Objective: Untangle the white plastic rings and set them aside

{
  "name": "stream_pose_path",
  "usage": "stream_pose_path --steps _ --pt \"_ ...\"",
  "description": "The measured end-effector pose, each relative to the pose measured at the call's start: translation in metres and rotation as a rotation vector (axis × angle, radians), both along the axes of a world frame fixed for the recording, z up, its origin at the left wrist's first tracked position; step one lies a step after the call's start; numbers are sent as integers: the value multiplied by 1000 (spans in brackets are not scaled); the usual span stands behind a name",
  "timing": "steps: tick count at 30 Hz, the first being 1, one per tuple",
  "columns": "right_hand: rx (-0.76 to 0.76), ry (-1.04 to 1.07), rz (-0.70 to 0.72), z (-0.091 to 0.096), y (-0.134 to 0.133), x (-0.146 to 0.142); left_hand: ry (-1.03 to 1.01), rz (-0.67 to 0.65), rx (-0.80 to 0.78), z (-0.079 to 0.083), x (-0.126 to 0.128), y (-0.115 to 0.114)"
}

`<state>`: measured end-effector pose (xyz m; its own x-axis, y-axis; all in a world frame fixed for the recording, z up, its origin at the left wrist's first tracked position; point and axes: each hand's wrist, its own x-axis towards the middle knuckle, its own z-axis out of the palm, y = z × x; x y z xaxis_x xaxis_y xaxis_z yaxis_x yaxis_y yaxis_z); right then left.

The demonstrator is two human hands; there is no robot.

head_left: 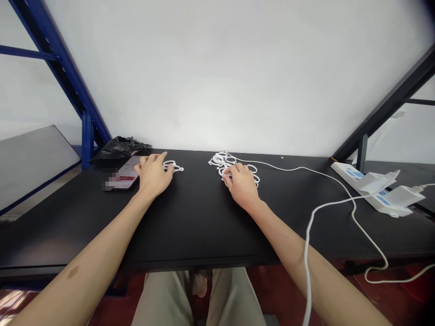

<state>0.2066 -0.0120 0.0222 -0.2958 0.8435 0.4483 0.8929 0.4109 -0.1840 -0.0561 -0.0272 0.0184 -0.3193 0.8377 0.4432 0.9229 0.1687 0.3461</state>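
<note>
My left hand (153, 174) is over the black tabletop with its fingers spread. Between its thumb and forefinger side lie a few white curtain rings (178, 168) with small eyelets, partly hidden by the fingers. To the right, a loose heap of several white curtain rings (221, 158) rests near the wall. My right hand (242, 184) lies over the near side of this heap, its fingers curled and the thumb against a ring. The palm and fingers cover some of the rings there.
Beside my left hand lies a phone (128, 174), with a crumpled black plastic bag (120, 147) behind it. A white power strip (353, 176) with plugged-in chargers (404, 196) stands at right. A white cable (307, 244) passes over my right forearm. A white wall (217, 81) backs the black table (197, 226).
</note>
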Motion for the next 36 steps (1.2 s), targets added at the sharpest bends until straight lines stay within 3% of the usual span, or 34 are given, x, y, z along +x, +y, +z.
stream_pose_path --steps 3,6,10,17,24,30,36 --pt "80 114 41 2 0 -1 -6 -163 98 3 12 -6" --pt "120 297 111 4 0 -2 -21 -434 160 4 28 -12" --pt "84 359 146 1 1 -2 -54 -681 104 0 45 -16" --pt "-88 123 117 -5 2 0 -94 -703 -9 0 48 -18" --pt "-77 101 158 1 2 2 -77 -706 -34 1 46 -18" --pt "16 349 218 6 -1 1 -91 -713 -37 1 46 -18" --pt "-31 595 295 12 -9 -6 -114 -745 15 3 54 -24"
